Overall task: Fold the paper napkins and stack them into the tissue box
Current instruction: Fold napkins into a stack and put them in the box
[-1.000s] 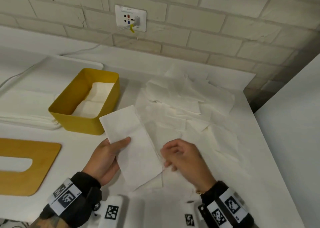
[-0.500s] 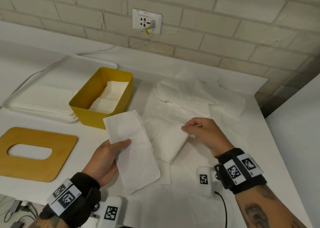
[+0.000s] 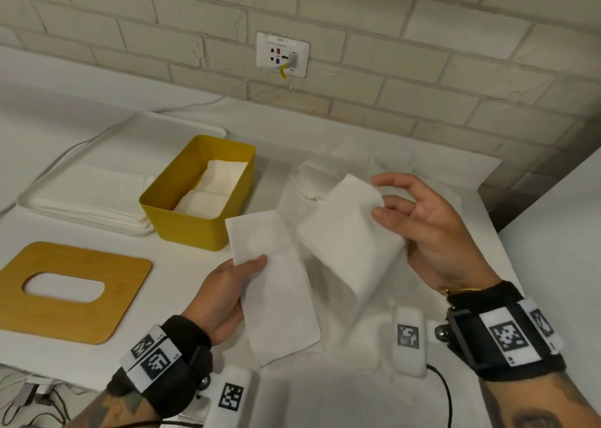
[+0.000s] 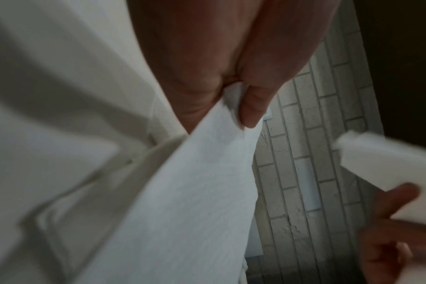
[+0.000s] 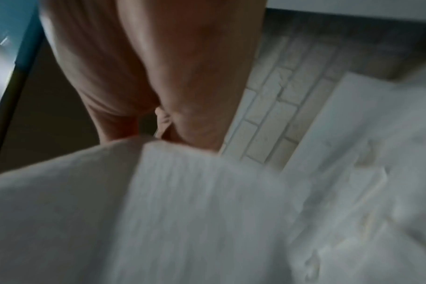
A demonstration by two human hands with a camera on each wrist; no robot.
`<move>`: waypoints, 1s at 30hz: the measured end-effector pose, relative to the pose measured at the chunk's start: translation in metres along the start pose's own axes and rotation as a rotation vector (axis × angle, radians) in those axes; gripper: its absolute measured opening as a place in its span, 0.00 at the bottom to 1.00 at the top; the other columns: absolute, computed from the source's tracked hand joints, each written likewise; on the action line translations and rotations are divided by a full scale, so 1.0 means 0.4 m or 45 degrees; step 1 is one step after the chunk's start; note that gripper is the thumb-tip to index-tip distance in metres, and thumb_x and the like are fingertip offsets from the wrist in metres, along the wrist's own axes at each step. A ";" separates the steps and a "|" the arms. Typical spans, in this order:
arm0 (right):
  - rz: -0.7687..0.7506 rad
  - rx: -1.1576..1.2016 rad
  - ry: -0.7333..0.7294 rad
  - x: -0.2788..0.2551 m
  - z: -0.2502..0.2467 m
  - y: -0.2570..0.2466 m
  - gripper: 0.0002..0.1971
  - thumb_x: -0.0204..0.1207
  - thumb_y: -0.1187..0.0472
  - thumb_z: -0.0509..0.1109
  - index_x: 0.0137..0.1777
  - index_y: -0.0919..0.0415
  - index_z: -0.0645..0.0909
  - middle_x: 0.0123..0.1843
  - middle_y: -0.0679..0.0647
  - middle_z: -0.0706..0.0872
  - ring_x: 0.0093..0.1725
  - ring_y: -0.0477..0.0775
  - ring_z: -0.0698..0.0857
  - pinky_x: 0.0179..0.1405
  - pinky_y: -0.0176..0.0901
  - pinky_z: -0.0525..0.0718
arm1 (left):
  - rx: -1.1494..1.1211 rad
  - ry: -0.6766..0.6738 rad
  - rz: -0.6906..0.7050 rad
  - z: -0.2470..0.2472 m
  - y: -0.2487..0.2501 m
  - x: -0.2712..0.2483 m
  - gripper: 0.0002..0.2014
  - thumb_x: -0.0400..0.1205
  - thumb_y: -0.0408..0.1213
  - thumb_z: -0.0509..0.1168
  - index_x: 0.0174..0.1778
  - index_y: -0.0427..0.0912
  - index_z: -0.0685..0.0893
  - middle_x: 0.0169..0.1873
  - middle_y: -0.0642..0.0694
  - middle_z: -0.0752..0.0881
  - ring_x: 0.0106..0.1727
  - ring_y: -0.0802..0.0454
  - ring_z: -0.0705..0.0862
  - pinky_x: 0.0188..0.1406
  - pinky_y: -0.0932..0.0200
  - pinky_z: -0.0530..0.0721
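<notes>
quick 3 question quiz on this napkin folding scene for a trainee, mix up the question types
1. True or false: the yellow tissue box already has napkins inside.
2. Multiple choice: the left hand holds A) the wooden lid B) a folded napkin C) nothing.
3. Fill in: the right hand lifts a second napkin off the loose ___ of napkins on the table.

Key: 1 true; 2 B; 3 pile.
</notes>
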State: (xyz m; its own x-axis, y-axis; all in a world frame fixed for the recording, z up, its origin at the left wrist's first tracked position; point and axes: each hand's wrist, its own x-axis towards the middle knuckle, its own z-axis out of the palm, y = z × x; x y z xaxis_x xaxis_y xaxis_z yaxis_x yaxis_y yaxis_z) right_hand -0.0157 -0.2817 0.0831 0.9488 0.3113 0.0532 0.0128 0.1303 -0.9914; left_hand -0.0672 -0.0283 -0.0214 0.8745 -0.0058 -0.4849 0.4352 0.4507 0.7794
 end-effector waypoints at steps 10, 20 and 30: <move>0.517 -0.731 0.501 -0.015 -0.065 0.254 0.13 0.71 0.63 0.83 0.52 0.55 0.85 0.48 0.54 0.92 0.52 0.54 0.90 0.46 0.39 0.81 | 0.055 0.070 0.049 -0.022 0.006 0.021 0.13 0.88 0.37 0.65 0.68 0.40 0.84 0.55 0.40 0.93 0.52 0.43 0.94 0.52 0.46 0.88; 0.507 -1.023 0.501 0.005 -0.045 0.266 0.05 0.75 0.68 0.76 0.40 0.60 0.91 0.37 0.46 0.89 0.39 0.42 0.86 0.30 0.20 0.75 | 0.095 0.082 0.058 -0.029 -0.011 0.023 0.11 0.88 0.39 0.66 0.64 0.42 0.84 0.50 0.43 0.95 0.47 0.45 0.94 0.47 0.46 0.88; 0.541 -1.159 0.473 0.019 -0.041 0.278 0.04 0.78 0.63 0.75 0.41 0.57 0.88 0.43 0.48 0.88 0.47 0.53 0.87 0.57 0.48 0.87 | 0.068 0.076 0.047 -0.037 -0.007 0.019 0.10 0.88 0.38 0.66 0.63 0.41 0.84 0.50 0.42 0.95 0.54 0.40 0.92 0.52 0.44 0.87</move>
State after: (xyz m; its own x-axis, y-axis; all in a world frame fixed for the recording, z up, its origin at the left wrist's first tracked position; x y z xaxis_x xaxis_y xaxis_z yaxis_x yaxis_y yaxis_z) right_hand -0.0020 -0.2804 -0.0287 0.9654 -0.1606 -0.2052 -0.2568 -0.7201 -0.6446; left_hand -0.0647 -0.0166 -0.0332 0.8766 0.0639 -0.4770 0.4151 0.4011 0.8166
